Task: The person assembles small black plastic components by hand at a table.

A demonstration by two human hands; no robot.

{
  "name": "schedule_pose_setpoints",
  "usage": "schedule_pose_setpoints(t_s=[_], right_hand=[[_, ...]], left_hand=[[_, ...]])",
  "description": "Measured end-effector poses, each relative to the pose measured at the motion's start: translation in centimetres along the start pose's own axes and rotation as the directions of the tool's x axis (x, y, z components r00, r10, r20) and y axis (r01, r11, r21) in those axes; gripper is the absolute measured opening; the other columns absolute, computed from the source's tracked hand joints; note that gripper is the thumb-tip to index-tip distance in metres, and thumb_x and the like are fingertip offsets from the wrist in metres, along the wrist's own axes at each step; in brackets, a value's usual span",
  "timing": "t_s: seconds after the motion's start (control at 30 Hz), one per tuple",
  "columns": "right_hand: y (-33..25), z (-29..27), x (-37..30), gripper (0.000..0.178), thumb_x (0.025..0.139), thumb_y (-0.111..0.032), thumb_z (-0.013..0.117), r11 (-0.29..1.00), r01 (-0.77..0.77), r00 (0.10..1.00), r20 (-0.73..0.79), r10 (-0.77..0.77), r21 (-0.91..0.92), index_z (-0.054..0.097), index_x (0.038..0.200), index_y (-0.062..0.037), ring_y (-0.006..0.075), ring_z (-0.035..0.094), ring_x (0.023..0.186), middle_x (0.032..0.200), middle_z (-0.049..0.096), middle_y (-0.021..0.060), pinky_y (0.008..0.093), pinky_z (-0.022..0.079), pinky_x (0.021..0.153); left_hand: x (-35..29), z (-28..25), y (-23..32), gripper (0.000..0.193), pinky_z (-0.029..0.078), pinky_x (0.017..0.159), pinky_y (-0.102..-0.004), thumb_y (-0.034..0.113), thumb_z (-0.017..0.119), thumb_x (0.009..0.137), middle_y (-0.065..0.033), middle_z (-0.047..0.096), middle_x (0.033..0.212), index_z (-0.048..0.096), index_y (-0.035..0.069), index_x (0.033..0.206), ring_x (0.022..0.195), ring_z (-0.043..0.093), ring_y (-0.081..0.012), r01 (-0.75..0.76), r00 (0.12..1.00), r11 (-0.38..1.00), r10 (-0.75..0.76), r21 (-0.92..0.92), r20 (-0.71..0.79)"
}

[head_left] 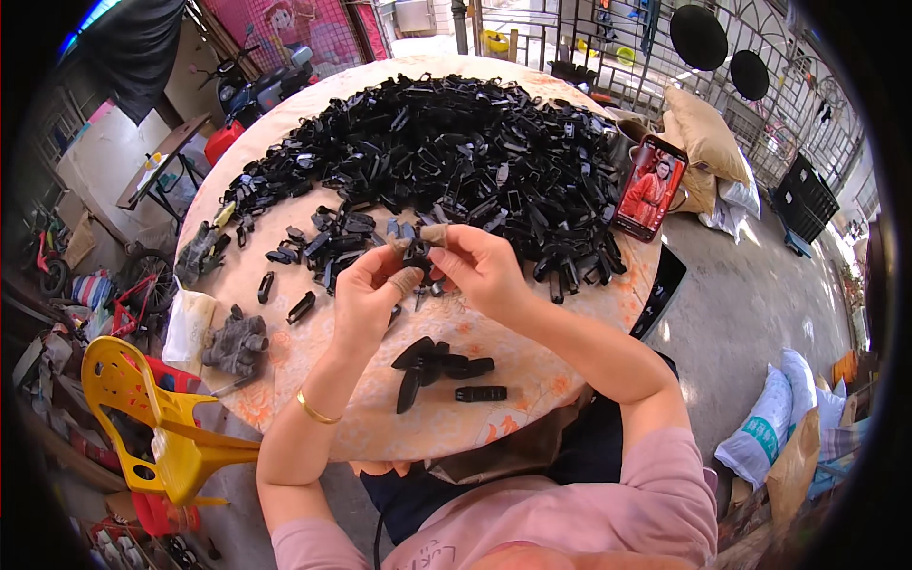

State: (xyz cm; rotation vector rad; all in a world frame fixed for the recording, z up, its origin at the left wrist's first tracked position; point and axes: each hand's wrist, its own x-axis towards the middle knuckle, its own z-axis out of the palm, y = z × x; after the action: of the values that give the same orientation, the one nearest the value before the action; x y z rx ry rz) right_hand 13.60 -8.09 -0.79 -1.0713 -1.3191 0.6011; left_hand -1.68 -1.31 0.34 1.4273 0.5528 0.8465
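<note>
A round table [560, 366] carries a broad heap of black plastic pieces [456, 142] across its far half. At the table's near edge, a pink shirt [551, 522] bears small dark lettering. Left of the table stands a yellow chair [185, 451]; right of it, a white sack [760, 429] has green printing. A phone [651, 190] stands by the table's right edge, a grey glove [236, 344] near its left. Above the table's middle, the left hand [369, 287] and right hand [483, 273] pinch a small black part [415, 255].
</note>
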Motion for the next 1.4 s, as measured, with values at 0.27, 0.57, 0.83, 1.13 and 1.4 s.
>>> schedule_pose_setpoints(t_s=[0.27,0.57,0.83,1.13,1.4], right_hand=[[-0.7,-0.6,0.4,0.014,0.088,-0.011,0.056,0.937,-0.329,0.942,0.116,0.316,0.114,0.060,0.096,0.0003,0.0051,0.057,0.066,0.084,0.060,0.0026,0.0183,0.049,0.055],[-0.7,0.1,-0.2,0.029,0.078,-0.020,0.069,0.969,-0.071,0.993,0.077,0.092,-0.236,0.059,0.094,0.0016,0.0149,0.057,0.059,0.086,0.057,0.0100,0.0266,0.046,0.053],[0.3,-0.3,-0.3,0.033,0.071,-0.021,0.072,0.871,0.282,0.955,0.200,-0.217,-0.401,0.063,0.096,-0.0011,0.0258,0.059,0.062,0.078,0.061,0.0126,0.0319,0.047,0.055],[2.4,-3.2,0.8,0.018,0.064,-0.012,0.068,0.614,0.434,0.875,0.470,-0.114,-0.659,0.063,0.081,-0.0087,0.0230,0.055,0.083,0.086,0.057,0.0022,0.0326,0.049,0.069],[1.5,-2.3,0.6,0.020,0.066,-0.016,0.067,0.615,0.457,0.850,0.519,-0.089,-0.643,0.058,0.080,-0.0055,0.0245,0.055,0.083,0.085,0.055,0.0060,0.0340,0.048,0.070]], left_hand=[[0.2,-0.2,-0.4,0.030,0.045,0.067,-0.0171,-0.002,0.064,0.078,-0.0022,0.064,0.089,0.059,-0.002,0.107,0.075,0.057,-0.0053,-0.001,1.000,1.000,0.001,0.001,-0.029],[0.3,-0.5,-0.3,0.023,0.046,0.075,-0.0204,0.004,0.057,0.085,-0.0032,0.064,0.093,0.060,-0.001,0.107,0.081,0.057,-0.0076,0.049,0.999,0.944,-0.052,-0.328,0.000],[0.2,-1.2,0.2,0.022,0.047,0.072,-0.0195,-0.003,0.059,0.081,-0.0036,0.064,0.093,0.062,-0.002,0.103,0.079,0.057,-0.0080,-0.019,0.992,0.985,0.040,-0.171,0.118],[-2.3,2.3,2.1,0.031,0.046,0.060,-0.0273,0.015,0.073,0.072,-0.0096,0.059,0.086,0.057,0.001,0.094,0.067,0.056,-0.0146,-0.337,0.831,0.706,-0.088,0.623,0.549],[4.5,-3.9,-0.1,0.024,0.044,0.077,-0.0345,0.003,0.065,0.068,-0.0114,0.061,0.091,0.061,0.002,0.091,0.087,0.055,-0.0281,-0.399,0.900,0.320,0.314,0.859,0.302]])
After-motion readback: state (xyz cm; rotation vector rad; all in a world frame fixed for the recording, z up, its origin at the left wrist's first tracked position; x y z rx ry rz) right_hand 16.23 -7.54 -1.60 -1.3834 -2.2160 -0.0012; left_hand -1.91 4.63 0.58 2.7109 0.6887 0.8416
